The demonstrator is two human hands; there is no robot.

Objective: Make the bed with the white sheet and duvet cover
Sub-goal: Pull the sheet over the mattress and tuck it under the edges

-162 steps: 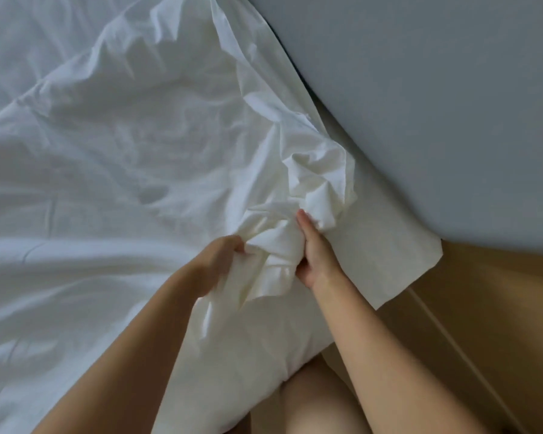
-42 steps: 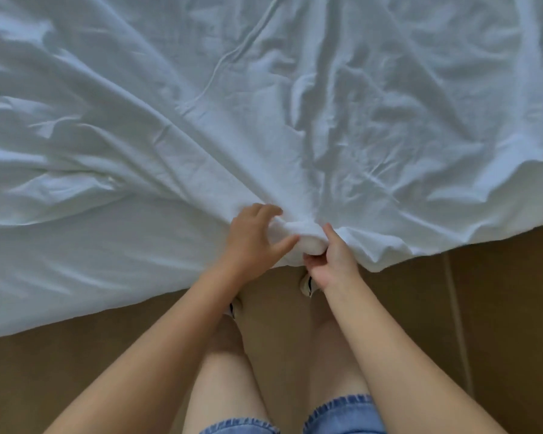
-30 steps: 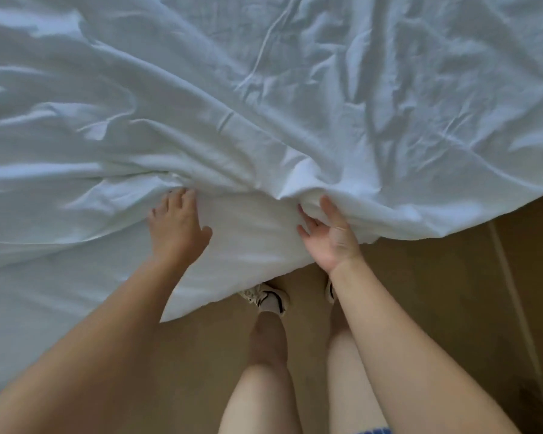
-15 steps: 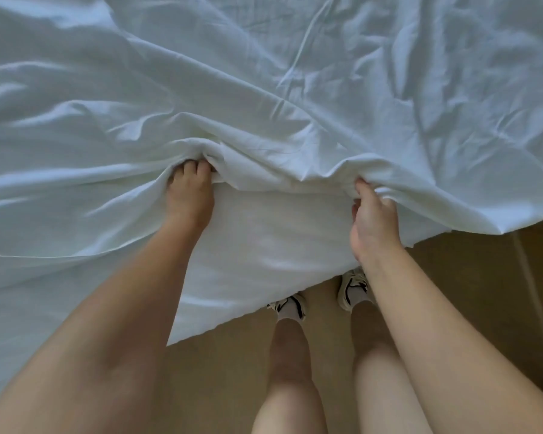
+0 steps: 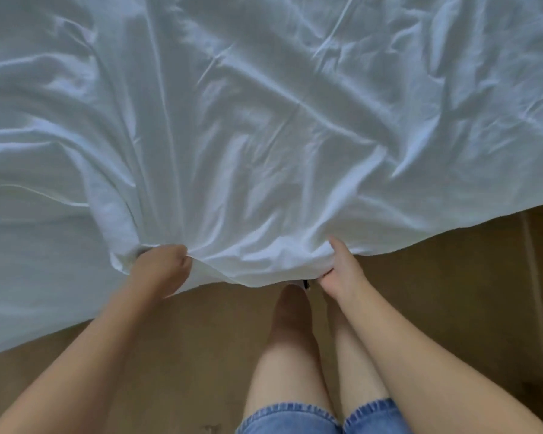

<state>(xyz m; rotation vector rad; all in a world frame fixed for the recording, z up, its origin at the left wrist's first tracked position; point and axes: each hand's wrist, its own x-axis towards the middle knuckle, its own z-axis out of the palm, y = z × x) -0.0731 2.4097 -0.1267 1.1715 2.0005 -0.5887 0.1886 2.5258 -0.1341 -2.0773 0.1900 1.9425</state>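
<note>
1. Top cloth (image 5: 264, 120): white, and it fills the upper two thirds of the view. It lies spread over the bed, and its near edge is drawn off the bed's side toward the person. Whether it is the sheet or the duvet cover cannot be told.
   - Direction: the near edge runs left to right across the picture and climbs toward the right. The cloth reaches away from the person and past the frame on three sides, so its long axis cannot be settled.
   - Creases: long folds fan out from the left grip and point away from the person.
   - Progress (judged): the cloth is laid out but heavily creased. Pulling it taut, squaring the edge and smoothing or tucking it appear still to be done.
2. Floor (image 5: 452, 292): tan, showing below the cloth's edge.
3. Under cloth (image 5: 29, 277): a second white layer at lower left. It lies beneath the top cloth and hangs lower toward the floor, with its edge slanting down to the left.
4. Legs (image 5: 289, 355): bare, in blue denim shorts (image 5: 289, 418). The person stands close against the bedside.
5. Left hand (image 5: 162, 264): fingers curled tight round a gathered bunch of the top cloth at its near edge.
6. Right hand (image 5: 342, 270): well apart from the left along the same edge. The thumb lies on top and the fingers go under, pinching the hem.
7. Shoe (image 5: 306, 283): only a dark sliver shows between the hem and the knee.
</note>
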